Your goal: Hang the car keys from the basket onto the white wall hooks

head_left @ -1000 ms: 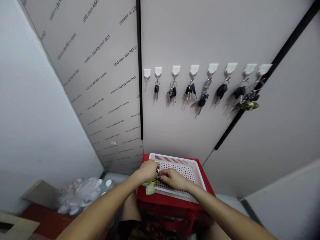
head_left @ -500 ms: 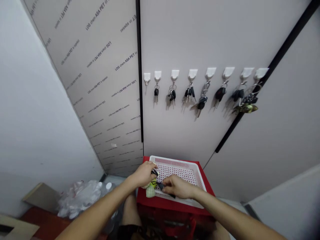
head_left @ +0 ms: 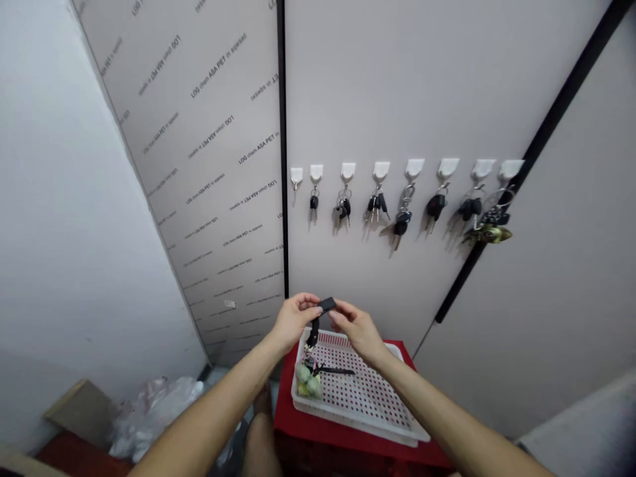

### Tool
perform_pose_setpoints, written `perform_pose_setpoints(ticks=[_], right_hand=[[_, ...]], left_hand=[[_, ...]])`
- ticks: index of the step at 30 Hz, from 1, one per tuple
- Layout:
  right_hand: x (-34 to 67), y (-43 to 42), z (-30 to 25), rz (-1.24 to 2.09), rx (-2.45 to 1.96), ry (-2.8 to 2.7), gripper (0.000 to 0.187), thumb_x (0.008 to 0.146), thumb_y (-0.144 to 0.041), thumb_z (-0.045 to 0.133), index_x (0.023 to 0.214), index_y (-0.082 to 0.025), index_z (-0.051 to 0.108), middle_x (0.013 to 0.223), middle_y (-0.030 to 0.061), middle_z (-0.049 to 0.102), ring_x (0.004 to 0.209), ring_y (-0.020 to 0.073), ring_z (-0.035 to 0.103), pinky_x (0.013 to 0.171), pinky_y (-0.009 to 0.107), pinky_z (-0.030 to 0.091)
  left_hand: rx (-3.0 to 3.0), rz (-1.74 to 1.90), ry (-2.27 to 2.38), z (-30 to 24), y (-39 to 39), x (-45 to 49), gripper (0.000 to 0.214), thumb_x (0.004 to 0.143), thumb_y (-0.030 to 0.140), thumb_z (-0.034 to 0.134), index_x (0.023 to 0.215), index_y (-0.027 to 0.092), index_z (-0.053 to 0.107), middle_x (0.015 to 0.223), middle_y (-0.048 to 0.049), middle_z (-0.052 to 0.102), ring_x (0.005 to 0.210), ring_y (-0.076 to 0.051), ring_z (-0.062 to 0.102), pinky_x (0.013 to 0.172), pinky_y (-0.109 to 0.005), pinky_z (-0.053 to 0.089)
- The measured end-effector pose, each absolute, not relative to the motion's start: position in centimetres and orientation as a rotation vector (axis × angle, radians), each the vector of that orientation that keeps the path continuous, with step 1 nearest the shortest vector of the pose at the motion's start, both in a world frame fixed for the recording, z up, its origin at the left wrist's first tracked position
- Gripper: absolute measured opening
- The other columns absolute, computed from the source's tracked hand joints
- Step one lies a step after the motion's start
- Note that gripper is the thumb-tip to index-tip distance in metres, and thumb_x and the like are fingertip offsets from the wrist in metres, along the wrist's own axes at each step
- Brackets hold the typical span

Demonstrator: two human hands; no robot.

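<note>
Head view: handling step, seemingly, with left hand [head_left: 293, 324] and right hand [head_left: 358, 331] pinching opposite ends of a black block [head_left: 326, 304] above the white basket [head_left: 372, 387], black strap [head_left: 315, 329] dangling below. Next move likely calls for steady grip

Soft, dim light casts faint shadows beside the hanging keys [head_left: 402, 222], with edges visibly stretched.

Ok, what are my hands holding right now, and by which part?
Your left hand and right hand pinch a flat black rectangular piece near its opposite ends; exactly what it is, I can't tell.
</note>
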State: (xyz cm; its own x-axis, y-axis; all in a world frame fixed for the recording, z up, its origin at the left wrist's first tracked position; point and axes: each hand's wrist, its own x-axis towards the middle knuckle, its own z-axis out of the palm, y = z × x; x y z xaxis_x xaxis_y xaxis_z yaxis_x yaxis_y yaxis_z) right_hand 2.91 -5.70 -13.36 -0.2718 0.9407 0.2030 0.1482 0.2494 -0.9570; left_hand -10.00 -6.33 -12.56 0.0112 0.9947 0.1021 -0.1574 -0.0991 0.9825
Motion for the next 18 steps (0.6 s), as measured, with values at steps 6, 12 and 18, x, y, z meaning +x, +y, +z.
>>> perform_pose_setpoints(ticks=[6, 12, 18], right_hand=[[1.9, -3.9, -7.8, 1.017, -0.941, -1.587, 0.016, 0.056, -0.029, 0.051, 0.063, -0.013, 0.052, 0.050, -0.0040, 0.048, 0.042, 0.0052, 0.041, 0.045, 0.020, 0.036], [1.4, -2.2, -2.1, 0.890, -0.874, -1.636, 0.016, 0.053, -0.026, 0.055, 0.054, -0.014, 0.044, 0.041, -0.0059, 0.045, 0.037, 0.0049, 0.042, 0.039, 0.018, 0.035], [-0.9, 0.3, 1.5, 0.903, -0.782, -1.602, 0.018, 0.056, -0.026, 0.052, 0.063, -0.016, 0.040, 0.053, -0.0036, 0.052, 0.038, 0.0050, 0.046, 0.035, 0.017, 0.036]], left_hand=[[1.178, 1.476, 0.942, -9.2, -5.6, -8.7, 0.015, 0.052, 0.017, 0.055, 0.065, 0.012, 0.050, 0.054, 0.0022, 0.054, 0.051, -0.007, 0.049, 0.052, -0.019, 0.038], [1.289, 1.680, 0.948, -3.6, -3.4, -9.7, 0.010, 0.054, 0.011, 0.052, 0.065, 0.011, 0.053, 0.056, 0.0014, 0.055, 0.052, -0.006, 0.049, 0.054, -0.019, 0.041], [1.103, 1.899, 0.983, -0.2, -0.1, -11.9, 0.014, 0.057, 0.013, 0.050, 0.070, 0.011, 0.051, 0.056, 0.0016, 0.052, 0.047, -0.004, 0.047, 0.048, -0.017, 0.039]])
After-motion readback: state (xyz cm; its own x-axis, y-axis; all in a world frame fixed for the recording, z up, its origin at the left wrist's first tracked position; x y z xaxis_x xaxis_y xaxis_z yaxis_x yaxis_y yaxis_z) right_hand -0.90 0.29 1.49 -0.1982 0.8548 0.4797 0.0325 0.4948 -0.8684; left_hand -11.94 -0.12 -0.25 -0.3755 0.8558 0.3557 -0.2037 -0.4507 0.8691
